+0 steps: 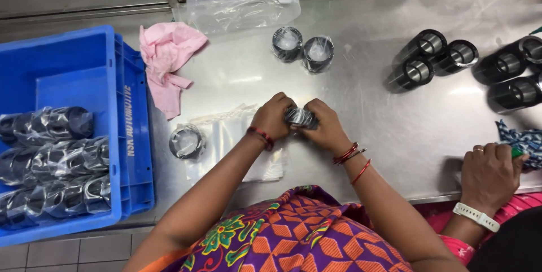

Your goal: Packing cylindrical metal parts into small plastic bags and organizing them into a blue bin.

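Together at the middle of the steel table (pixel 361 108): left hand (pixel 273 116) and right hand (pixel 324 126), fingers of both closed around one black metal sleeve in clear plastic wrap (pixel 300 117), held just above the table surface. Under the left forearm, a stack of flat clear bags (pixel 226 136); just beside it, one wrapped sleeve (pixel 186 141) standing on end. Further back, two more wrapped sleeves (pixel 302 48) side by side. At far left, blue crate (pixel 73 69) with rows of wrapped sleeves inside. Near the crate, crumpled pink cloth (pixel 167 57). At right, bare black sleeves (pixel 435 57) lying in a group. At lower right, another person's hand (pixel 490 176) with a white wrist band, resting on the table edge.
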